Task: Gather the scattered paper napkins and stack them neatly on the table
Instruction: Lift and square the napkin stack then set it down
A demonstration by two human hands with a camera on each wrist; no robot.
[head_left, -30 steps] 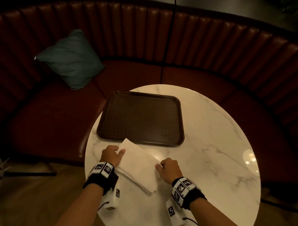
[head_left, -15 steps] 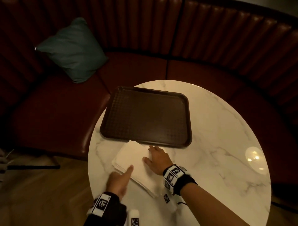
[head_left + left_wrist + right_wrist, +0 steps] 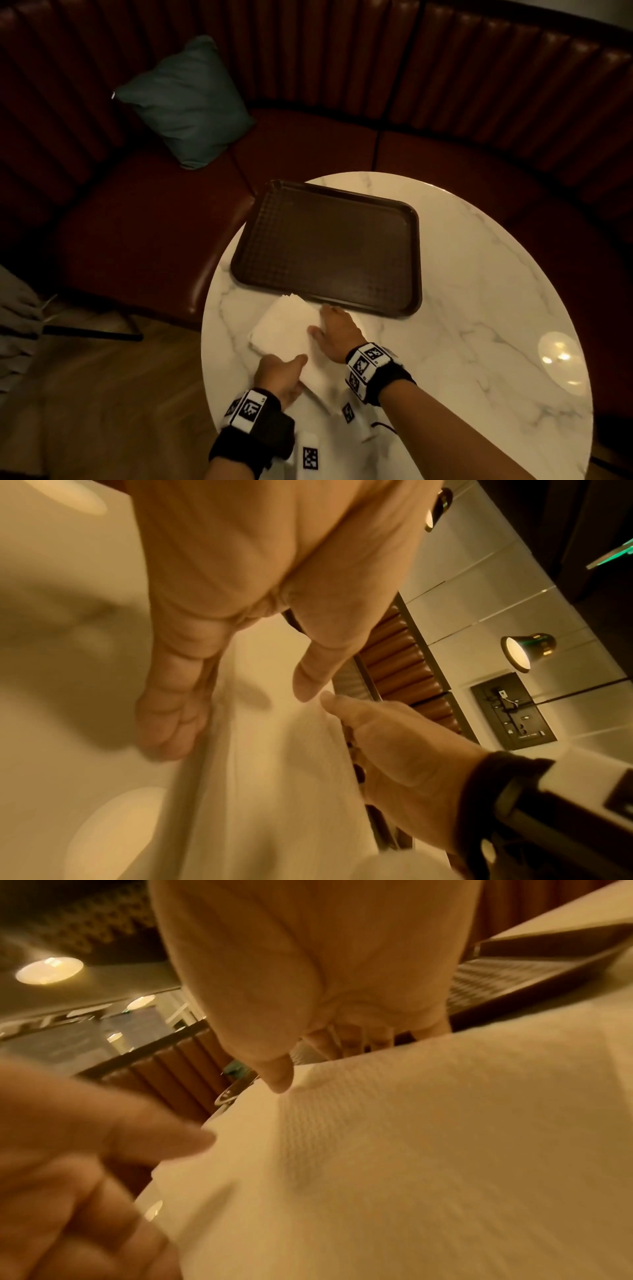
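White paper napkins on a white, grey-veined round marble desk; dark brown grid-textured plastic tray; teal square cushion.

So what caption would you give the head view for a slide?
Both hands, left hand and right hand, square up a stack of white napkins beside a brown tray on a marble table.

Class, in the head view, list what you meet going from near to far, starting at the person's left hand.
Left hand → napkin stack → brown tray → far table edge → red booth seat → teal cushion.
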